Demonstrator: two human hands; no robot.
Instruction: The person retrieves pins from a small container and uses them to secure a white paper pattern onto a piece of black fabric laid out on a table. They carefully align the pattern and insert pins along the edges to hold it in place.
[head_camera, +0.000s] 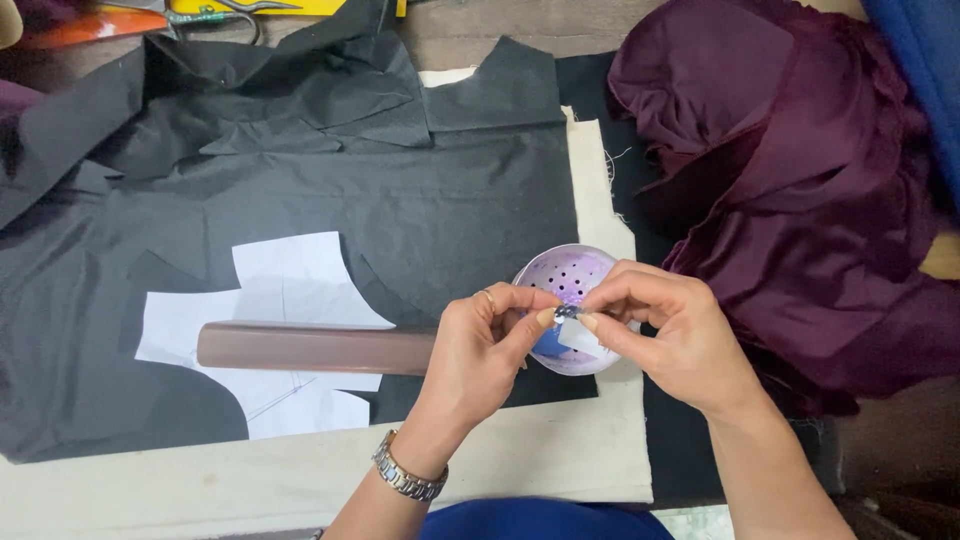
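Both hands' grip, left hand (480, 340) and right hand (665, 335), pinching chalk piece (578, 338) over bowl rim (528, 268).

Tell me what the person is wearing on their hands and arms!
The left hand has a thin gold-coloured ring on one finger, and a silvery metal-link wristwatch band sits round the left wrist. The right hand shows no ring or band. Both forearms are bare, with no sleeves in view. The fingernails look short and unpainted, as far as can be seen.
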